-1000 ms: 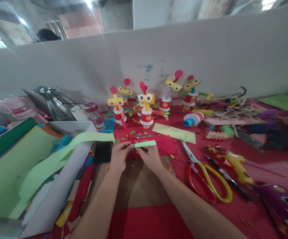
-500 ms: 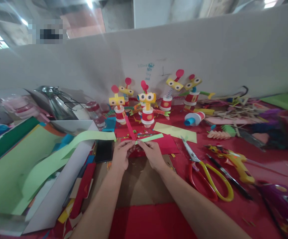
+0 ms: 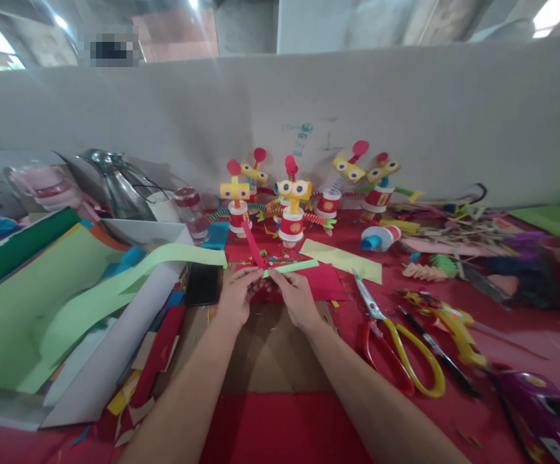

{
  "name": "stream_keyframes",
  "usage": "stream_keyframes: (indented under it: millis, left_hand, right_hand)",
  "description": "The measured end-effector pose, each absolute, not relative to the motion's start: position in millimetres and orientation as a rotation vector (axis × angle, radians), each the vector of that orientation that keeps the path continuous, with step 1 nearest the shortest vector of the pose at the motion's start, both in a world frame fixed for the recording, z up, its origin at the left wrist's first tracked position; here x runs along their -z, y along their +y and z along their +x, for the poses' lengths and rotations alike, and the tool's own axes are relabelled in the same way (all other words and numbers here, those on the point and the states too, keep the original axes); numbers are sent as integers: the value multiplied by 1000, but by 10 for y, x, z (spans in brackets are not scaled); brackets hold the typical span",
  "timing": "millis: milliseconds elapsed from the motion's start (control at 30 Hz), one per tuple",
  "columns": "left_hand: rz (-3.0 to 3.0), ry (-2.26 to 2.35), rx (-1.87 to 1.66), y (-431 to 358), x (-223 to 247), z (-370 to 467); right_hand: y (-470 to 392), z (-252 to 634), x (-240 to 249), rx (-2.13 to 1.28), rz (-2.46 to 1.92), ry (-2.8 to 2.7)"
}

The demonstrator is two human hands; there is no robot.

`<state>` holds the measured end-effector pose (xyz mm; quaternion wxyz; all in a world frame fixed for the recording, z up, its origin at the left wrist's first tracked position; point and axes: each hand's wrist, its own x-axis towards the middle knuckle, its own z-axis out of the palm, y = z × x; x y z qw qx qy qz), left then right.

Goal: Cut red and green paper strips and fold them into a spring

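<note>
Both hands meet over a brown cardboard sheet (image 3: 265, 354). A red paper strip (image 3: 252, 243) points up and away from the fingertips, and a light green strip (image 3: 296, 266) reaches out to the right; they cross between the hands. My left hand (image 3: 238, 290) is closed, pinching the strips where they meet. Closed too, my right hand (image 3: 295, 293) pinches the near end of the green strip. The fingers partly hide the crossing. Just behind lies red paper (image 3: 325, 281), with a pale yellow sheet (image 3: 347, 260) beyond it.
Paper-cup figures (image 3: 292, 225) stand at the back. On the right lie scissors (image 3: 374, 306), a pen (image 3: 439, 351), a yellow glue gun (image 3: 463, 332) and a purple tool (image 3: 540, 406). A paper-filled box (image 3: 81, 380) and a phone (image 3: 202, 285) are on the left.
The camera view has shifted slightly, so the surroundings sit differently in the frame. Both hands keep their pinch on the strips, with hardly any visible movement.
</note>
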<state>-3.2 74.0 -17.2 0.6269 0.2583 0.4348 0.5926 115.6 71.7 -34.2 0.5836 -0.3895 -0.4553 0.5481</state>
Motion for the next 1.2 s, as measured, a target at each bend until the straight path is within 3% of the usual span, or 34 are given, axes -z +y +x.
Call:
stream_keyframes:
  millis: [233,467,700,1200]
  left_hand:
    - [585,991,-1344,720,161,-45]
    - [829,1085,-1571,668,201,72]
    - [535,1018,-1481,648,133,67]
    - [695,1081,-1511,668,214,37]
  right_hand:
    - [712,1140,336,-1294,-881,-1071]
    - [699,1147,349,-1290,-871,-1045]
    - [720,1154,381,-1314,-853,-1058]
    - [685,1144,346,-1258,-972,-1117]
